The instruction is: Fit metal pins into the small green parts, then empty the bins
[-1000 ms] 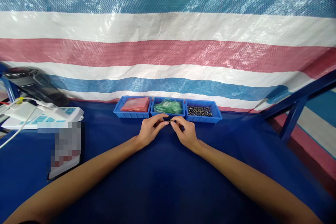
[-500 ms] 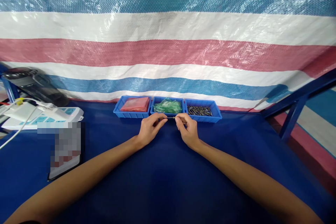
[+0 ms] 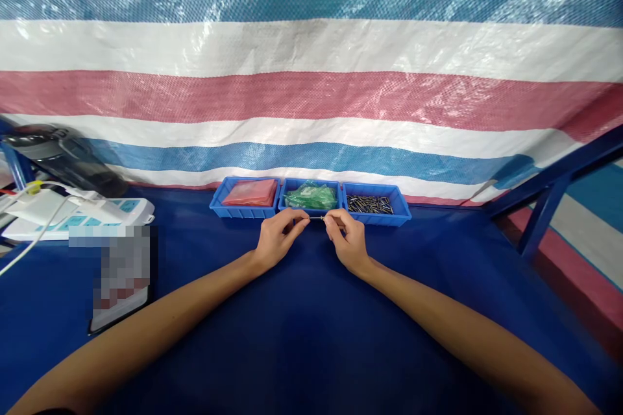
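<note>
A thin metal screw [image 3: 316,218] lies level between my two hands, just in front of the middle bin. My left hand [image 3: 281,238] pinches one end between thumb and fingertips. At the other end, my right hand [image 3: 348,240] pinches it the same way. Behind them stand three blue bins in a row: the left bin [image 3: 244,212] holds red plastic bags [image 3: 250,192], the middle one holds green plastic bags [image 3: 311,196], and the right bin [image 3: 382,218] holds many loose screws [image 3: 370,204].
At the left are a white power strip [image 3: 141,211] with plugs and cables, a dark bottle [image 3: 73,159] and a partly blurred phone [image 3: 119,311] on the blue table [image 3: 302,337]. A striped sheet [image 3: 311,97] hangs behind; a blue metal frame [image 3: 545,214] stands right.
</note>
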{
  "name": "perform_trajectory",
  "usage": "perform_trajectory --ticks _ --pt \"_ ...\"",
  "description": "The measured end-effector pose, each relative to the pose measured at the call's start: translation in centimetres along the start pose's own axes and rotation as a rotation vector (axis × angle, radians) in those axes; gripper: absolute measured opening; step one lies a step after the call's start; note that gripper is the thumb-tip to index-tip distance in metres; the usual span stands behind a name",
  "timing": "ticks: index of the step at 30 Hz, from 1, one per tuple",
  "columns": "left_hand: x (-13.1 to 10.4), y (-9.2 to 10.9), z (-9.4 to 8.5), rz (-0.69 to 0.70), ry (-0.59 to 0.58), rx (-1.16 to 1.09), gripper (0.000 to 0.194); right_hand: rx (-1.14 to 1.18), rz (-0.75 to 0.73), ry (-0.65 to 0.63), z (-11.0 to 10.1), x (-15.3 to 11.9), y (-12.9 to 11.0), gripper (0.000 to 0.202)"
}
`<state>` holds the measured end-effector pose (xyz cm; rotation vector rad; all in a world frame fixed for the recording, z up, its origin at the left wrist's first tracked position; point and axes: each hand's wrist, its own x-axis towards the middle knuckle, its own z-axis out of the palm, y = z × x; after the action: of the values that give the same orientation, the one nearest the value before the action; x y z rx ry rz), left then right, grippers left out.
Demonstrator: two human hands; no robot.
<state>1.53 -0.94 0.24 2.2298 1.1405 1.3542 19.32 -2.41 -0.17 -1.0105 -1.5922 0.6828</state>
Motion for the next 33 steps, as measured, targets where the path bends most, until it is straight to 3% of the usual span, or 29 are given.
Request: perform_trajectory --ticks 12,33 --pt "-0.07 -0.04 0.04 0.006 0.013 0.007 0.018 -0.002 -0.009 -0.008 -0.11 0.1 -0.19 0.023" --pt "-0.03 -0.02 0.05 0.003 -0.008 -0.005 0.014 0.019 -0.024 -0.002 -0.07 -0.01 0.0 0.012"
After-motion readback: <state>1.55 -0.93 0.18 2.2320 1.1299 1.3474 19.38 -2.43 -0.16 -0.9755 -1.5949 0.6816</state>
